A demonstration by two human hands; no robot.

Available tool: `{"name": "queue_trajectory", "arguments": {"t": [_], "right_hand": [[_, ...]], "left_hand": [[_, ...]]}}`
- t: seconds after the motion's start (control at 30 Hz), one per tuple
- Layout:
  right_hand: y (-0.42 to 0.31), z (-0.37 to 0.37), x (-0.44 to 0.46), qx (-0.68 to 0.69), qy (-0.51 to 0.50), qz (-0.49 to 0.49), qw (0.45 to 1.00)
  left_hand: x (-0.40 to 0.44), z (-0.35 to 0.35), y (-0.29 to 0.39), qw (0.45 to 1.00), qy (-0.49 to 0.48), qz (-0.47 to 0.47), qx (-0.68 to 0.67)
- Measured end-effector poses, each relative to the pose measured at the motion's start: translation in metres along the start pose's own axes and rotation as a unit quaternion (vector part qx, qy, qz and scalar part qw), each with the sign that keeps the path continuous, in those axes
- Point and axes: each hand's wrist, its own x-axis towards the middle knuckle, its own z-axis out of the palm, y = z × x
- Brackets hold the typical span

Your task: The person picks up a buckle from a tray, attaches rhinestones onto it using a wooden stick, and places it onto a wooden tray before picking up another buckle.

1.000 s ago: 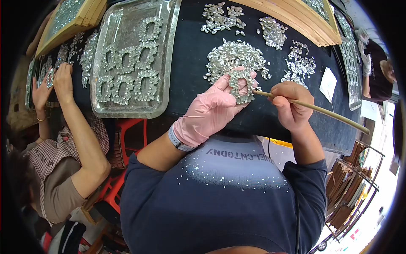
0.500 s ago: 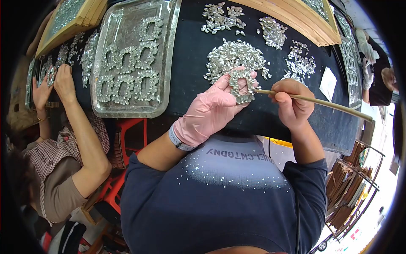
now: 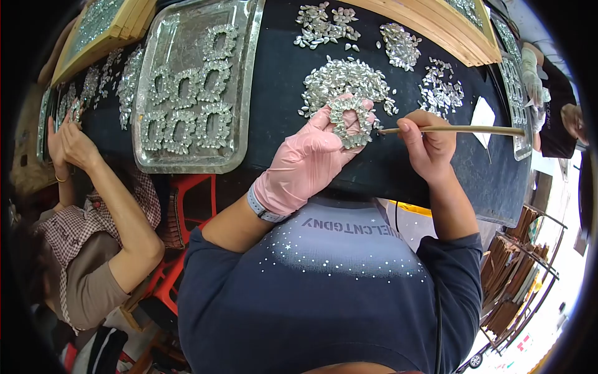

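Note:
My left hand (image 3: 305, 156), in a pink glove, is closed on a ring-shaped piece studded with clear stones (image 3: 351, 123), its open middle facing up. My bare right hand (image 3: 430, 146) pinches a thin wooden stick (image 3: 461, 129). The stick's tip is just right of the ring; a tiny dark speck shows at the tip, too small to name. Right behind the ring lies a large heap of silvery drop-shaped stones (image 3: 342, 81). Smaller piles of stones (image 3: 400, 47) and narrow stones (image 3: 441, 87) lie farther back and to the right.
A metal tray (image 3: 187, 163) with several finished-looking stone rings stands left of my hands. Wooden frames (image 3: 445, 31) border the back. A white paper piece (image 3: 483, 121) lies right. A co-worker's hands (image 3: 75, 140) work at far left; another person's gloved hand (image 3: 531, 81) is at far right.
The stick has swung closer to level, its tip drawn slightly away from the ring. The ring has turned a little in my left hand. The left co-worker's hands have come together.

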Motion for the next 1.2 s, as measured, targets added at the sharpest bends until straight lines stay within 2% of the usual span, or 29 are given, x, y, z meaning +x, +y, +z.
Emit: {"name": "queue_trajectory", "arguments": {"t": [0.1,0.2,0.33,0.5,0.6,0.67,0.77,0.87,0.9,1.0,1.13,1.2], "right_hand": [[-0.001,-0.002,-0.001,0.001,-0.003,0.018,1.0],[-0.002,0.0,-0.002,0.132,0.087,-0.01,0.987],[-0.005,0.003,0.001,0.239,0.076,-0.008,0.968],[-0.001,0.003,-0.002,0.154,0.091,0.005,0.984],[0.002,0.0,-0.002,0.06,0.042,0.057,0.996],[0.003,0.001,-0.002,0.057,0.028,0.048,0.997],[0.004,0.002,-0.001,0.053,-0.004,0.027,0.998],[0.004,0.002,0.002,0.052,-0.049,-0.056,0.996],[0.004,0.002,0.001,0.052,-0.049,-0.056,0.996],[0.002,0.003,0.0,0.036,0.007,0.043,0.998],[0.006,0.008,0.001,0.048,0.01,-0.003,0.999],[0.005,0.008,0.002,0.038,0.001,0.003,0.999]], "left_hand": [[0.0,0.0,-0.001,1.0,-0.001,0.002,0.001],[0.001,-0.001,-0.001,1.0,-0.002,0.003,-0.004],[0.0,-0.003,-0.003,1.0,-0.005,0.003,0.001],[0.0,-0.001,-0.001,1.0,-0.012,0.018,0.013],[0.0,0.0,0.0,0.999,-0.013,0.04,0.004],[0.0,0.001,0.0,0.997,-0.012,0.076,0.001],[0.0,0.004,0.0,0.997,-0.009,0.078,0.002],[0.0,0.003,-0.001,0.997,-0.007,0.081,0.002],[0.0,0.003,-0.001,0.997,-0.008,0.08,0.003],[0.001,0.003,-0.001,0.997,-0.01,0.079,0.007],[0.001,0.001,0.0,0.997,-0.013,0.076,0.014],[0.001,0.0,0.0,0.997,-0.017,0.072,0.017]]}}
